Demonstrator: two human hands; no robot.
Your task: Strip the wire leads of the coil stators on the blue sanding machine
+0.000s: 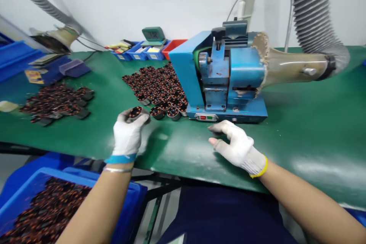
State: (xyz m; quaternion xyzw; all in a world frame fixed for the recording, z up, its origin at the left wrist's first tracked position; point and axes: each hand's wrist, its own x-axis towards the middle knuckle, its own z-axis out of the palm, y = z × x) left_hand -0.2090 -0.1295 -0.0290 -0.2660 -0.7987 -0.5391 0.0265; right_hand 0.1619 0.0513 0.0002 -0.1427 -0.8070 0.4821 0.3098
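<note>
In a white glove with a blue cuff band, my left hand [127, 133] grips a round motor stator [135, 112], copper windings facing up. It is beside the front of a dense group of similar stators [156, 91] on the green table. My right hand [233, 143], gloved in white with a yellow cuff edge, hovers over the table with thumb and fingers apart and nothing visible between them. Just behind it stands a blue belt grinding machine [219, 80] with a red and green switch [206, 117] on its base.
Another heap of stators [57, 101] lies on the table's left side. A blue crate [37, 177] full of similar parts sits below the front edge. Small bins [137, 51] line the wall. A grey duct hose [314, 11] runs to the machine's right end.
</note>
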